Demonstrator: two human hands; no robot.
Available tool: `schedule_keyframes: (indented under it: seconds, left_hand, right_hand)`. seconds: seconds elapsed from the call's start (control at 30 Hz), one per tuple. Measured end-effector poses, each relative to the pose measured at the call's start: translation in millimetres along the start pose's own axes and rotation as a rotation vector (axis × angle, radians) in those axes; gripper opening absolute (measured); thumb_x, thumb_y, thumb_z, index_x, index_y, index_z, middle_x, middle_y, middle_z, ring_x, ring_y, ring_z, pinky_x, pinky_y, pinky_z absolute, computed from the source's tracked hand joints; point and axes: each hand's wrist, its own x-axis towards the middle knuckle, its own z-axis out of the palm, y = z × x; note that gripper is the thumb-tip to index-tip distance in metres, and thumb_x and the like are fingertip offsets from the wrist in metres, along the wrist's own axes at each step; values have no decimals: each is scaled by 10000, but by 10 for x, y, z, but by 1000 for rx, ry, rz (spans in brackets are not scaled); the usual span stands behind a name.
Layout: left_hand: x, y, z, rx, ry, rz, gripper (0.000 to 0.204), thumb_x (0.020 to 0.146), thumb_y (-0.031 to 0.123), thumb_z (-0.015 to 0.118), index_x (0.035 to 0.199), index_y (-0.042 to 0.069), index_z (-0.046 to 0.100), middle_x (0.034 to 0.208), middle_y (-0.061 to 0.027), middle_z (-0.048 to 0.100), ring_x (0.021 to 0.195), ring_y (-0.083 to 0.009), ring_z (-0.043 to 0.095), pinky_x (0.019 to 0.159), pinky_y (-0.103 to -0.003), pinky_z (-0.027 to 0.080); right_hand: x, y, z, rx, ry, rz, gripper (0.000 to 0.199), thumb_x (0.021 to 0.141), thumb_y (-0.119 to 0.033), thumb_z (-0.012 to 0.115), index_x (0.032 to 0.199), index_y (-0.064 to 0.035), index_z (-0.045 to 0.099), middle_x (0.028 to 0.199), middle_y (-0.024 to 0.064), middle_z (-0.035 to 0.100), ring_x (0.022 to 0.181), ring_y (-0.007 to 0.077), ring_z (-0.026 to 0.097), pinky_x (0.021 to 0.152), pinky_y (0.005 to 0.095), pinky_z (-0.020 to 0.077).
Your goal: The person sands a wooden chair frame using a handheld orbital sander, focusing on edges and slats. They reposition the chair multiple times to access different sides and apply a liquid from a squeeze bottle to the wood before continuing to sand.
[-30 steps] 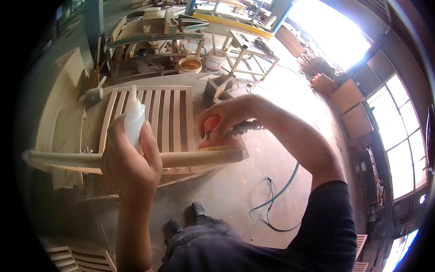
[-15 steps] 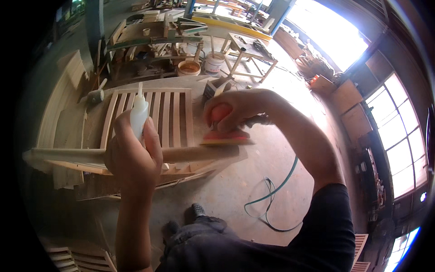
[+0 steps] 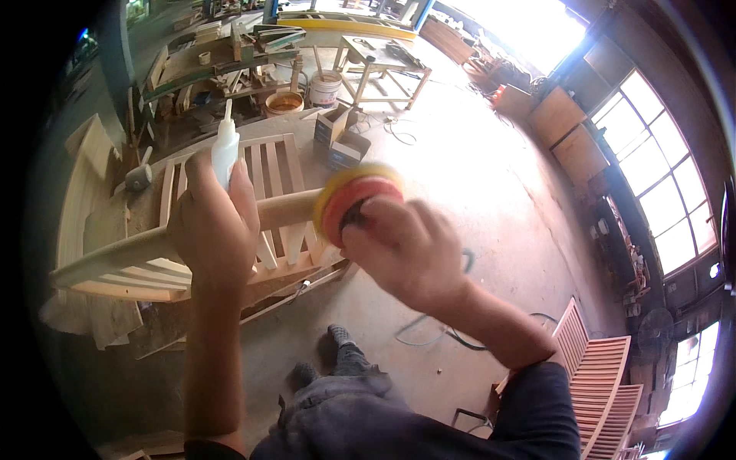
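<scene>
My left hand (image 3: 211,222) is closed round a translucent white squeeze bottle (image 3: 225,149) with a thin nozzle pointing up. That same hand rests on a rounded wooden rail (image 3: 285,207). My right hand (image 3: 410,253) grips a round orbital sander (image 3: 349,192), red with a yellow pad, blurred by motion. The sander stands tilted on edge at the rail's right end, its pad turned toward the wood; that end is hidden behind it. Below and beyond the rail lies a slatted wooden frame (image 3: 296,175), part of the same wooden piece or under it; I cannot tell which.
A mallet (image 3: 139,179) lies at the left beside boards. Beyond the frame stand open dark boxes (image 3: 349,151), a white bucket (image 3: 325,90), a brown-filled tub (image 3: 284,103) and a small table (image 3: 381,52). A hose (image 3: 414,336) curves across the floor; slatted benches (image 3: 586,376) stand at lower right.
The sander has gone from lying flat on top of the rail to standing tilted at its right end. My right forearm has swung lower. The view has turned rightward.
</scene>
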Motion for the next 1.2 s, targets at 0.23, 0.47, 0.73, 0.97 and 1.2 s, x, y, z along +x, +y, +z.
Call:
schedule_keyframes:
  seconds: [0.23, 0.47, 0.73, 0.97, 1.2]
  left_hand:
    - [8, -35, 58, 5, 20, 44, 306, 1003, 263, 686, 1211, 61, 587, 833, -189, 746, 739, -387, 748, 637, -478, 591]
    - [26, -70, 49, -29, -1, 34, 314, 1003, 262, 684, 1217, 53, 589, 867, -181, 757, 768, -382, 755, 657, -492, 592]
    - [-61, -71, 85, -29, 9, 9, 347, 1014, 282, 677, 1235, 26, 598, 970, -178, 760, 813, -393, 753, 711, -504, 587]
    - [-79, -152, 69, 0, 8, -34, 382, 1044, 291, 637, 1260, -19, 579, 1085, -214, 692, 928, -414, 717, 767, -502, 573]
    - [-56, -18, 64, -49, 31, -121, 384, 1068, 259, 597, 1302, -39, 538, 1036, -195, 694, 867, -345, 747, 672, -449, 590]
  right_hand:
    - [-719, -312, 1123, -89, 345, 79, 469, 697, -164, 832, 1115, -335, 703, 1213, 4, 617, 975, 251, 649, 763, 372, 576]
    - [-973, -331, 1378, 95, 345, 327, 399, 755, -177, 820, 1126, -282, 715, 1193, 28, 626, 1005, 283, 652, 773, 400, 576]
    - [173, 11, -99, 169, 22, 228, 284, 791, -165, 810, 1053, -216, 712, 1233, 72, 621, 981, 299, 680, 752, 389, 593]
    - [1389, 862, -39, 599, -768, 96, 468, 746, -292, 907, 1128, -109, 708, 1044, 114, 699, 918, 241, 710, 783, 356, 589]
    - [1788, 1386, 1027, 1046, -1416, 107, 559, 833, -441, 892, 1244, -116, 698, 1085, 37, 700, 845, 138, 689, 668, 284, 581]
